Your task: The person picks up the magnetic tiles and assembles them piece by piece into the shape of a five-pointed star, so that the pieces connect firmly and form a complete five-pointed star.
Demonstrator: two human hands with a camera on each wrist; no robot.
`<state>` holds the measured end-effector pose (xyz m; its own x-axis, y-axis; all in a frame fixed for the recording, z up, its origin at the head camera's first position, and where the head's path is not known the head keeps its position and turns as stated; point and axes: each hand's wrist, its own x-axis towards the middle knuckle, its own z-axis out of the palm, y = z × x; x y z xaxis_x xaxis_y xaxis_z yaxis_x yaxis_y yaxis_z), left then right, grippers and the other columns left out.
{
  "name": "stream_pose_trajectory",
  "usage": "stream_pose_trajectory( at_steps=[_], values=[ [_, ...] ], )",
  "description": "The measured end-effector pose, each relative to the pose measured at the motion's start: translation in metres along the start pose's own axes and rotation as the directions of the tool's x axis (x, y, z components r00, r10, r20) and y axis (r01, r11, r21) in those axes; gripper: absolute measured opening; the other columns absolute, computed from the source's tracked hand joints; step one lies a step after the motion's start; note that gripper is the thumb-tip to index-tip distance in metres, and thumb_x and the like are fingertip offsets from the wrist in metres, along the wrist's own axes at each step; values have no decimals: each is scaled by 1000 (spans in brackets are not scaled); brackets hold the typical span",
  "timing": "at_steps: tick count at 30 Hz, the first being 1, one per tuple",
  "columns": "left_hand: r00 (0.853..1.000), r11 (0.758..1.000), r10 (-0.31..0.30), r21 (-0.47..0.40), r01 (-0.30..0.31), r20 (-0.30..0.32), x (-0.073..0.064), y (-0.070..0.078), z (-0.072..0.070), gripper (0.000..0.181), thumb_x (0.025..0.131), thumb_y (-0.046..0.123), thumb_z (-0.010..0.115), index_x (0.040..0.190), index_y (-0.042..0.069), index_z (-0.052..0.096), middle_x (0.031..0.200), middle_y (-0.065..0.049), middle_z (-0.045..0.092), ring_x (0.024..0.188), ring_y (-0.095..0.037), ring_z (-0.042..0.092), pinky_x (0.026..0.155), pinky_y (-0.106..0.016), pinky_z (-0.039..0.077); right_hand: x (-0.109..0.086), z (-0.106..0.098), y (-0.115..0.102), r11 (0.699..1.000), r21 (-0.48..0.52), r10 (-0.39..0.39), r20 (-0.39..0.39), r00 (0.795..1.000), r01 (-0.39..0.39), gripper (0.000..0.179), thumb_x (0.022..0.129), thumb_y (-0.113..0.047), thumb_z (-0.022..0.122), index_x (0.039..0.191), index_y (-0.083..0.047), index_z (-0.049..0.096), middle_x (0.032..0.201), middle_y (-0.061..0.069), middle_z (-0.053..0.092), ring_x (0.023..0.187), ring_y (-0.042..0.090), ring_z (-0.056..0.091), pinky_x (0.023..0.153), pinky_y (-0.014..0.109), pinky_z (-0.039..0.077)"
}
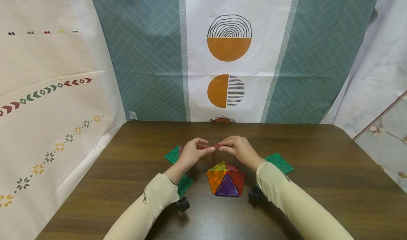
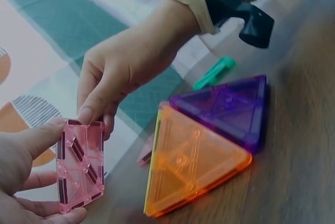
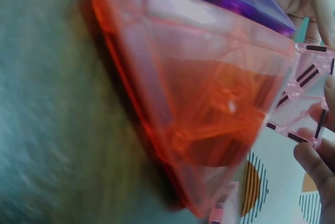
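A translucent pink magnetic tile [image 2: 81, 164] is held up between both hands, over the table behind a small dome of tiles. My left hand [image 1: 194, 152] pinches one edge, thumb and fingers at its side. From the other side my right hand [image 1: 238, 149] pinches it with thumb and fingertips, as the right wrist view shows the pink tile [image 3: 303, 96] spanning both hands. The dome stands just in front, built of triangular tiles leaning together: orange [image 1: 216, 180], purple [image 1: 227, 187], red [image 1: 237, 180] and yellow [image 1: 217, 167].
Green tiles lie around the dome: one green tile [image 1: 172, 155] at back left beside a pink piece, another green tile [image 1: 184, 185] by the left wrist, and a green tile [image 1: 279, 163] beyond the right forearm. Patterned cloth [image 1: 152, 56] hangs behind the brown table [image 1: 133, 162].
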<state>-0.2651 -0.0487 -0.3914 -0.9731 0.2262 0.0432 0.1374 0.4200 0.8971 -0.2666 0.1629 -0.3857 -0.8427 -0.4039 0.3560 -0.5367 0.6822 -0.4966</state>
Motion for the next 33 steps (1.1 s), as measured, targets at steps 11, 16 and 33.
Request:
stream_pose_trajectory(
  at_steps=[11,16,33],
  values=[
    [996,994,-74,-86,70,-43,-7,-1,7,43,86,44,69,109,8,65,110,-13,67,100,-28,63,86,-41,54,-8,8,-2,999,-11,45,-86,995,-46,25,88,-30,68,105,-14,75,101,3,73,94,21,67,84,36,58],
    [993,984,-108,-149,101,-40,-12,-2,12,45,88,44,67,111,6,63,109,-16,65,95,-32,66,87,-42,55,-13,12,-1,999,-34,36,-100,994,-40,26,89,-31,67,108,-15,75,103,3,72,93,20,69,82,35,58],
    [997,987,-78,-145,75,-12,-25,-8,21,47,89,41,66,116,3,59,118,-21,62,95,-32,67,84,-41,57,-23,14,5,999,29,31,-19,999,-31,30,88,-33,67,112,-17,73,110,2,73,103,21,69,90,38,55]
  ],
)
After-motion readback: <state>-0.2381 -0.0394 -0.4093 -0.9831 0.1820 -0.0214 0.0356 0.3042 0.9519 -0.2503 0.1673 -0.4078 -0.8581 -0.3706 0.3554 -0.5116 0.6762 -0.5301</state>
